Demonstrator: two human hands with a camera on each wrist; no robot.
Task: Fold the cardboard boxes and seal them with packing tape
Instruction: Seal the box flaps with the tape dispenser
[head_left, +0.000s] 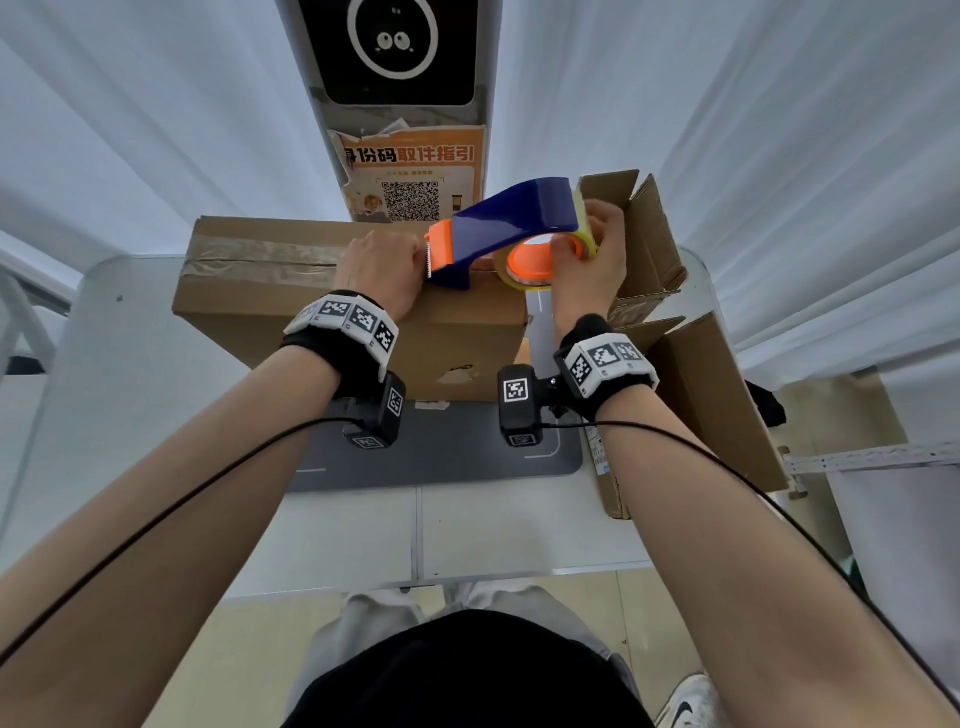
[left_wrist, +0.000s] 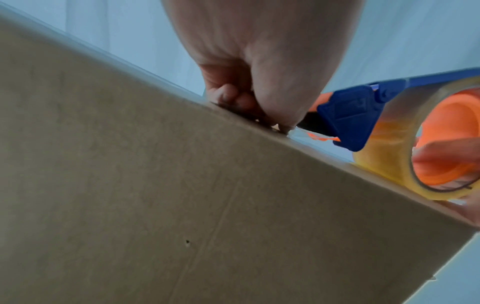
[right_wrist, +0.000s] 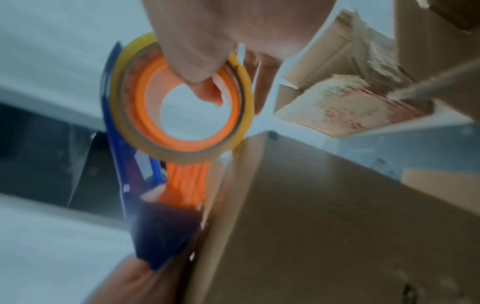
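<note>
Your right hand (head_left: 589, 260) grips the tape dispenser (head_left: 511, 228): thumb hooked through the orange core of the tape roll (right_wrist: 182, 115), the other fingers wrapped over the far side of the roll. So that hand is clamped on the dispenser. The dispenser sits on top of the cardboard box (head_left: 291, 306), near its right end, with the orange cutter end pointing toward your left hand.

Your left hand (head_left: 382, 273) rests on the box top, right against the dispenser's cutter end. Fingers are curled down, tips (left_wrist: 233, 98) touching the cardboard at the top edge in the left wrist view. I cannot tell whether they pinch tape or just press down; the fingertips are partly hidden behind the box edge.

A strip of clear tape (head_left: 265, 260) runs along the box's top seam, out from your left fingers toward the box's left end. It looks wrinkled.

The box stands on a white table (head_left: 156, 415), partly over a grey mat (head_left: 452, 457).

Just beyond your right fingers: an open box with its flaps up (head_left: 634, 234). Below your right wrist, more cardboard (head_left: 711, 395) leans at the table's right edge. The right wrist view is motion-blurred, so detail there is poor.

Behind the box, past both hands: a pillar with an orange poster carrying a QR code (head_left: 410, 176) and a dark screen (head_left: 395, 47) above it.
</note>
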